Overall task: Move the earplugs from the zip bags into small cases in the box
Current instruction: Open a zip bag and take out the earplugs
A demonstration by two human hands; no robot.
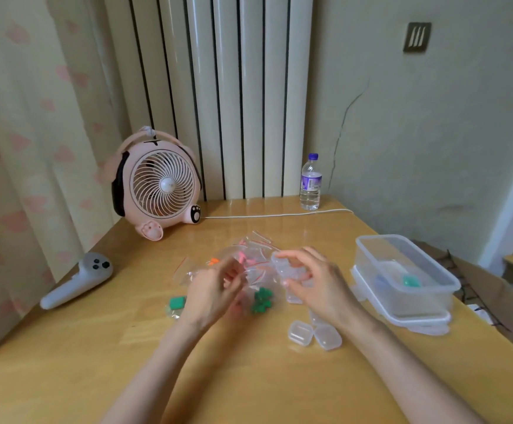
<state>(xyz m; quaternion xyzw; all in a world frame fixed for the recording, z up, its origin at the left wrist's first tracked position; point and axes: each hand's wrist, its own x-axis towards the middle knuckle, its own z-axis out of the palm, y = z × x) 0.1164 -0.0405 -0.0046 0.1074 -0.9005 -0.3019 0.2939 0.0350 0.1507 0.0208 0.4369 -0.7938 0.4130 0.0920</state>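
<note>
Pink earplugs point(243, 259) lie inside the heap of clear zip bags point(258, 242) at the middle of the counter point(96, 347). A cluster of green earplugs point(262, 299) sits at the near edge of the heap, between the two hands.

Step in hand, as judged: loading one case. The right hand point(319, 286) holds a small clear case point(290, 269) above the bags, its fingers point(291, 254) curled round the far side and the thumb on the near side. The case looks to be open, though the clear plastic against the bags makes that uncertain.

The left hand point(212, 292) is raised just beside the heap, palm turned inward and fingers curled. Motion blur hides the tips, so I cannot tell whether they pinch an earplug, a bag or nothing.

Both forearms reach in from the near edge and the hands converge over the heap, near each other but apart.

Next move, as judged: bring an earplug to the mouth of the held case, seat it, close the lid, then carry the case right to the box point(368, 255). That calls for a fine pinch and a steady right hand.

The box stands well to the right; one case with green contents point(411, 281) already lies in it. Two empty cases point(301, 332) wait on the counter under the right wrist.
</note>
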